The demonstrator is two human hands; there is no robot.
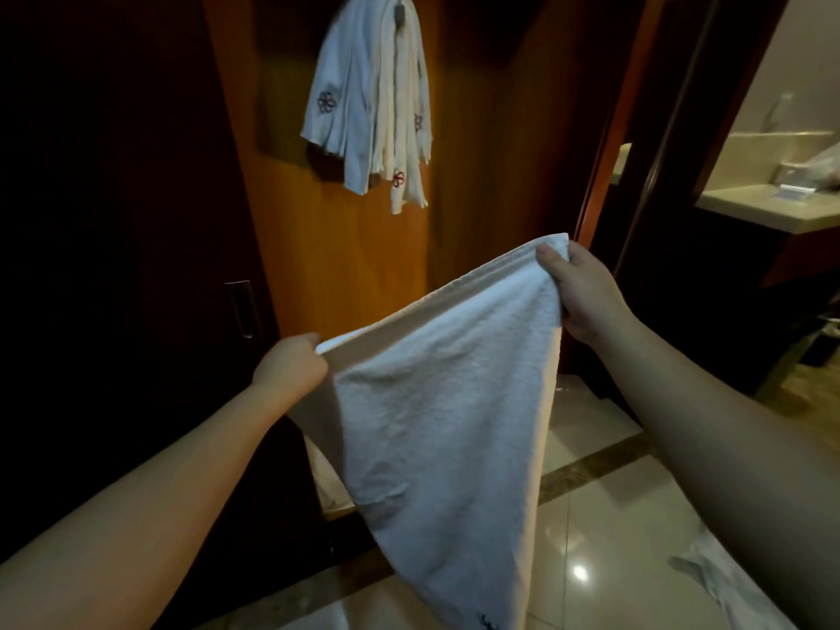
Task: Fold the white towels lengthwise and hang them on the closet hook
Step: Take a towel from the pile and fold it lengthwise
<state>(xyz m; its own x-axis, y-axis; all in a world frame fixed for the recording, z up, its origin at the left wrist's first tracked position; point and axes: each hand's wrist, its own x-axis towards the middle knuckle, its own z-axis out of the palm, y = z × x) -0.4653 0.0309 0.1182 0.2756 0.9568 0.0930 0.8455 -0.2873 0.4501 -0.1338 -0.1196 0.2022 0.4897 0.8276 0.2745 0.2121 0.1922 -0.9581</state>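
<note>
Setting: dim closet alcove, wooden panel (pixel 345 247), glossy tiled floor (pixel 604 516). Held item: white towel (pixel 445 402), doubled, top edge stretched between left hand (pixel 291 363) and right hand (pixel 577 288), both pinched tight on its corners, body hanging toward the floor. Risk: a slackened pinch could undo the fold; hook (pixel 400 11) above already crowded with hung towels (pixel 372 106), so another may slide off.

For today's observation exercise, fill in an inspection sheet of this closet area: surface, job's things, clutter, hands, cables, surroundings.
Surface: glossy tiled floor, light glare.
Job's things: white towel held up, stretched between both hands; hung towels bunched on the wooden closet panel.
Clutter: crumpled white item on floor, lower right.
Hands: left hand and right hand each grip a top corner.
Cables: nothing seen.
Surroundings: dark closet door; bathroom counter at right.
</note>
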